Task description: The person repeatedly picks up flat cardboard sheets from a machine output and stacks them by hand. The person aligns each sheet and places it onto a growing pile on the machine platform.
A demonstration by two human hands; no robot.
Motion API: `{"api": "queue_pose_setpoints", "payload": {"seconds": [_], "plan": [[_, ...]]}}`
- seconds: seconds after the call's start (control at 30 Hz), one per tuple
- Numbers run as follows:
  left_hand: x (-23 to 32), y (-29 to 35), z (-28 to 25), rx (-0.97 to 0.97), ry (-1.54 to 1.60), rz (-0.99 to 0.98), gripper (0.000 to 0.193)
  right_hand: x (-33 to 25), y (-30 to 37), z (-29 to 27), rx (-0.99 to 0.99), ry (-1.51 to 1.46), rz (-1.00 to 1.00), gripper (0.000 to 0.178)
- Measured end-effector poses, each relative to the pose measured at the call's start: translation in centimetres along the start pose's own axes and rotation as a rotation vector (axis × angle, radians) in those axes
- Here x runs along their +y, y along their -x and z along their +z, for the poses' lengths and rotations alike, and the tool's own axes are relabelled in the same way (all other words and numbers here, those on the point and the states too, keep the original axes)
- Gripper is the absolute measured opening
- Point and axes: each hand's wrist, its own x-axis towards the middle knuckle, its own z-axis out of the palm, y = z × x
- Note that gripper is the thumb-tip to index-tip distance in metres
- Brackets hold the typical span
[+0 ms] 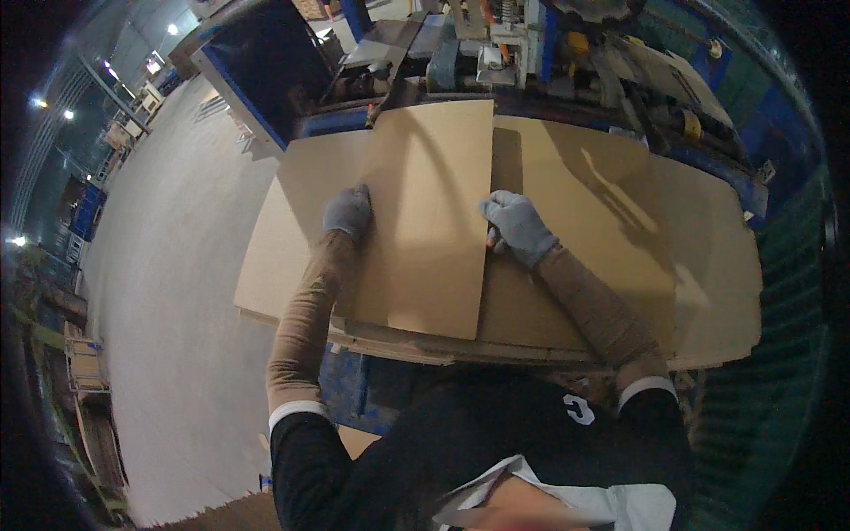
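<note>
A flat brown cardboard sheet (429, 221) lies between my hands, on top of a stack of wider cardboard sheets (584, 257). My left hand (348, 212), in a grey glove, is closed on the sheet's left edge. Opposite it, my right hand (521, 228) wears the same kind of glove and pinches the right edge. Along that side the sheet seems slightly raised, casting a dark shadow on the cardboard beneath. My fingertips are partly hidden behind the edges.
Beyond the stack stands a machine with rollers (443, 66) and a blue side panel (257, 66). A grey concrete floor (168, 265) stretches along the left. Dark green ribbed sheeting (779, 354) is close on the right.
</note>
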Motion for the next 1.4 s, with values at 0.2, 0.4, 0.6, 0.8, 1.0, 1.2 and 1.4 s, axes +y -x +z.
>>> {"api": "queue_pose_setpoints", "payload": {"seconds": [0.2, 0.4, 0.6, 0.8, 1.0, 1.2, 1.4], "plan": [[3.0, 0.9, -0.7, 0.103, 0.011, -0.127, 0.056, 0.2, -1.5, -0.2, 0.091, 0.626, -0.236, 0.031], [5.2, 2.2, -1.6, 0.098, 0.041, -0.301, 0.057, -0.8, 1.2, -0.8, 0.155, 0.857, -0.346, 0.034], [6.2, 4.1, -3.5, 0.289, 0.283, -0.114, 0.056, 0.4, 11.7, -4.1, 0.122, 0.97, -0.527, 0.057], [7.1, 17.9, -3.7, 0.109, 0.084, 0.769, 0.064, 3.1, 24.5, -11.2, 0.259, 1.355, -0.048, 0.089], [6.0, 17.4, -4.1, 0.216, -0.026, 0.802, 0.06, 5.1, 25.7, -16.8, 0.323, 1.393, -0.078, 0.095], [7.1, 9.0, -3.5, 0.306, -0.127, 0.905, 0.075, 3.8, 18.4, -20.9, 0.32, 1.327, -0.124, 0.081], [10.9, -1.4, -0.6, 0.448, -0.171, 0.821, 0.067, 4.8, 8.8, -25.1, 0.508, 1.334, -0.217, 0.063]]}}
